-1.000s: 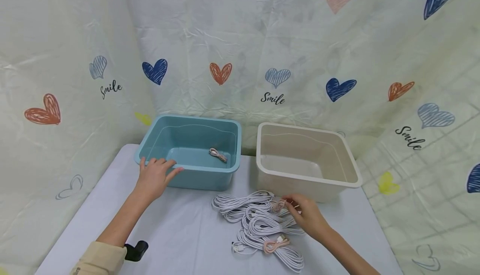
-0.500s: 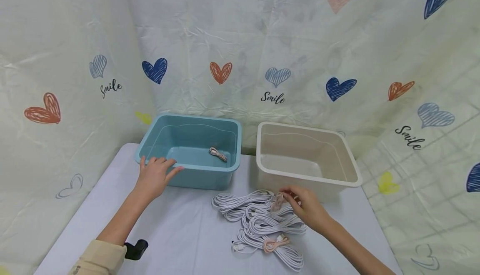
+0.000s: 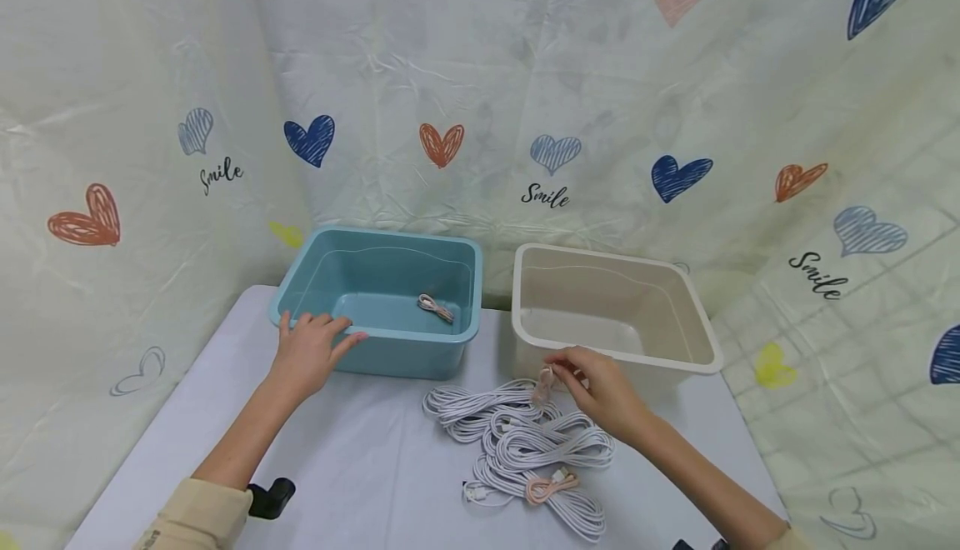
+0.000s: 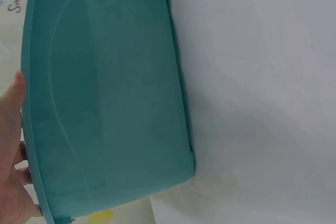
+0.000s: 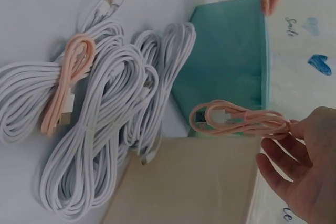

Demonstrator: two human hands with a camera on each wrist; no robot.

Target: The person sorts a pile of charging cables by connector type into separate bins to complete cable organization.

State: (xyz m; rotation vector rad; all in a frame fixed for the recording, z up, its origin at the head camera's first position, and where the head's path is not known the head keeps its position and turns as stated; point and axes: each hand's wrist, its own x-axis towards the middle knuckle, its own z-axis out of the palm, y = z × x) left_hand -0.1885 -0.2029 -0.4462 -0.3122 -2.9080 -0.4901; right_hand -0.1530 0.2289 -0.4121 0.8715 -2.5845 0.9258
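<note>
R hand (image 3: 603, 387): your grip pinches pink cable (image 5: 239, 120), lifted off white cable pile (image 3: 517, 442), lower centre.
L hand (image 3: 307, 350): fingers flat, holding nothing, steadying teal bin (image 3: 382, 300), centre left.

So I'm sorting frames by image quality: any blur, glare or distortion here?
Head view: sharp and evenly lit, wide-angle bend at the edges, no glare. Left wrist view: soft, the teal bin fills it at close range, faint sheen on its wall. Right wrist view: the pink cable is sharp, the right hand slightly soft.
</note>
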